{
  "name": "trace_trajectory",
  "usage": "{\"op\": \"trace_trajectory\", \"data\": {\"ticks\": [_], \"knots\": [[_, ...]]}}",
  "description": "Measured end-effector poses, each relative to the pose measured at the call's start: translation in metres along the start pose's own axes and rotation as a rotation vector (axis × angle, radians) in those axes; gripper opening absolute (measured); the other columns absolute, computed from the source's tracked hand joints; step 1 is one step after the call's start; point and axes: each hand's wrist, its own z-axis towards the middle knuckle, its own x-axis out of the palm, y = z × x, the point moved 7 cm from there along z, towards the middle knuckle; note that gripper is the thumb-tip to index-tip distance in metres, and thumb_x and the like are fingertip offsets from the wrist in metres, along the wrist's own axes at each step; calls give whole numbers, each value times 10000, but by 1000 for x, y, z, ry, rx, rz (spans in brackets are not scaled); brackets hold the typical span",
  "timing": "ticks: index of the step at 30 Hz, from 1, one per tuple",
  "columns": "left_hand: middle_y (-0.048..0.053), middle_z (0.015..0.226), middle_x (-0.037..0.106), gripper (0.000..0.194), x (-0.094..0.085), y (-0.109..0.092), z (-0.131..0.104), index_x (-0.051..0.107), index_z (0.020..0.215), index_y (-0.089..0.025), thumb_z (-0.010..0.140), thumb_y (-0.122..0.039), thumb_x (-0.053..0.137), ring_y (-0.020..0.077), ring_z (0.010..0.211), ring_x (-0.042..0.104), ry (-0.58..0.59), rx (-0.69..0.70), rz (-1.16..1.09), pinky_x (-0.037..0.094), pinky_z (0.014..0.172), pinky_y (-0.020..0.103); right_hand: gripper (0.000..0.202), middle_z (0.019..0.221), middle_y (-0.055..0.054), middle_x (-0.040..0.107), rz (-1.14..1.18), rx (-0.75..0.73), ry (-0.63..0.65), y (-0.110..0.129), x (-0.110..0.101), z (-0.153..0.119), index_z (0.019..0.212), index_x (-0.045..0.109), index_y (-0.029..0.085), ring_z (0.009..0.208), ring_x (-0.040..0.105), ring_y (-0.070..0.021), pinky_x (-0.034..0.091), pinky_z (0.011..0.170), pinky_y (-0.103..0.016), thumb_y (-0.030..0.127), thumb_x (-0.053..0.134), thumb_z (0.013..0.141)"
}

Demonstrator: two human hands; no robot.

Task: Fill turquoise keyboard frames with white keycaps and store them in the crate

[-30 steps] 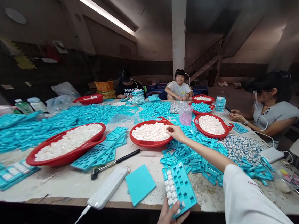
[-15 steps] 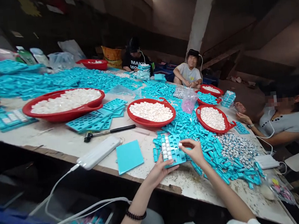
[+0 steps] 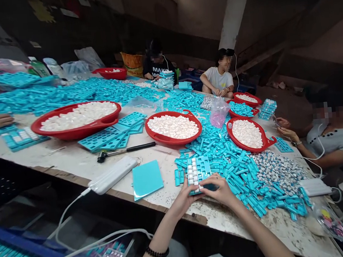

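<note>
A turquoise grid tray (image 3: 204, 163) with square openings is gripped at its near left corner by my left hand (image 3: 187, 195), fingers wrapped round the edge. White cube-like pieces (image 3: 192, 170) fill a column along its left side. My right hand (image 3: 220, 188) is closed at the tray's near edge, thumb and fingertips on a small white piece (image 3: 200, 186) at the column's end; the fingers partly hide it. Loose turquoise strips (image 3: 221, 152) lie around the tray. To its left rests a flat turquoise panel (image 3: 147, 179).
Red bowls of white pieces (image 3: 172, 142) (image 3: 251, 150) stand beyond the tray. A black-handled hammer (image 3: 125, 150) and a white power bank (image 3: 114, 175) with a cable lie left. Small printed pieces (image 3: 280, 171) are heaped right. Co-workers sit around the table (image 3: 72, 157).
My right hand has moved from the tray's right side down to its near edge, by the column of white pieces. My left hand keeps hold of the tray.
</note>
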Motion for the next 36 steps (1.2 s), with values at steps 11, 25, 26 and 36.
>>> {"op": "trace_trajectory", "data": {"ticks": [11,25,26,36], "knots": [[133,1311,679,1140,-2,1,1,110,1606,-318,740,-168,837,265,1050,716,-37,23,112,559,963,443,81,925,-13,773,-41,-78,52,7,3,1,972,749,260,882,702,-185,477,933,-386,249,711,901],[115,1113,759,974,-9,0,0,446,1441,-200,595,-219,928,292,1002,730,-134,65,141,589,853,371,147,942,-19,730,-123,-73,65,7,13,-2,994,733,255,902,665,-192,476,939,-396,177,698,875],[113,1113,758,945,-9,1,0,469,1418,-196,592,-220,929,288,999,729,-148,61,140,589,848,365,149,947,-18,724,-124,-73,61,8,13,-2,987,733,254,911,662,-192,478,943,-393,168,701,870],[52,1021,764,943,-5,-4,1,465,1439,-242,612,-212,916,254,963,724,-93,18,172,580,850,345,146,927,-13,711,-96,-5,89,12,12,4,904,728,232,916,654,-191,466,956,-388,115,734,817]]}}
